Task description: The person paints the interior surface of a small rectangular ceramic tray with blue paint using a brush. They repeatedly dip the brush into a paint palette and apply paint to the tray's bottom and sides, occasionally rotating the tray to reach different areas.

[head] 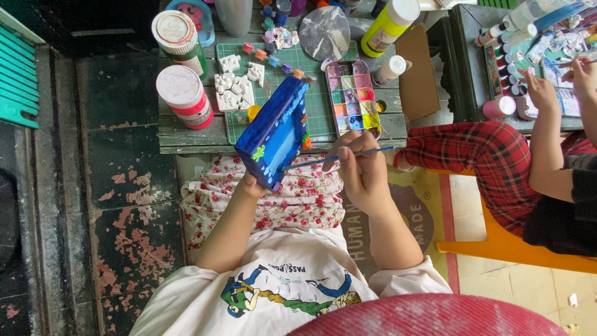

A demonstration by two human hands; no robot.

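1. Frame (273, 130), a blue painted box shape, sits tilted over the lap, at 12 o'clock from the person's chest and just short of the surface (186, 140) edge.
2. Left hand (252, 185) has its grip clenched on the frame's lower corner at 6 o'clock; holding low like this keeps fingers off the wet-looking blue faces, which seems wise.
3. Right hand (360, 171) pinches a thin brush (339, 157) in a pencil hold, grip closed on the shaft. The tip points toward 9 o'clock and meets the frame's inner edge.
4. Judging by the angle, short light strokes along the inner rim would serve best, with the frame turned by the left hand rather than the wrist twisting.
5. Palette (352, 98) lies on the surface at 1 o'clock from the frame, near enough for reloading; the small decorations at the frame's top edge and the green star on its side look easy to smear.
6. White plaster shapes (235, 81) rest on the green mat (320, 112) at 11 o'clock, beside two paint tubs (183, 93).
7. Another person's hands (559, 81) work at a separate surface at 3 o'clock, well apart.
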